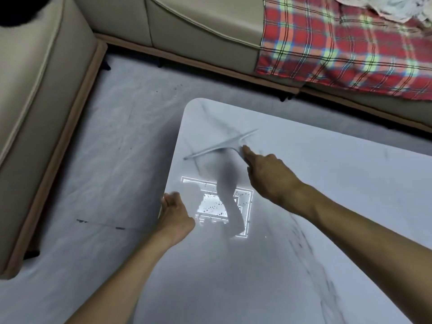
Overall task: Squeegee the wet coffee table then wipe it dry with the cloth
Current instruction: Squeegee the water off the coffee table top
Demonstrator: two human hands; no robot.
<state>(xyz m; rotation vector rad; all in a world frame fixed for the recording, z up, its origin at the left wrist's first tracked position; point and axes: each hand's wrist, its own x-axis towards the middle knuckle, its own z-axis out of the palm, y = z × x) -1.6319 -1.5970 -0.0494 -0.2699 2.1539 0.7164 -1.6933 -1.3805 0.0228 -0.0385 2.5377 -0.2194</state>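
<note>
The squeegee stage looks to be under way, and the drying stage has not begun. The right hand (268,176) grips the squeegee (219,146) by its handle, forefinger stretched out along it and the other fingers curled round. The blade lies on the tabletop (327,183) close to its far left corner, slanted across it.

The left hand (174,212) sits at the near left edge of the tabletop with its fingers curled. It is blurred, so I cannot tell whether it holds the edge or merely hovers there.

Dark droplets (210,208) show in the bright reflection of a light between the two hands, so that patch at least is wet (elsewhere the pale marbled surface gives no clue either way). I judge that most of the squeegee passes are left to do, and all of the wiping.

No cloth lies on the tabletop. A crumpled white fabric (385,8) on the plaid blanket (339,47), far right on the sofa (198,31), could be it, but that is uncertain.
</note>
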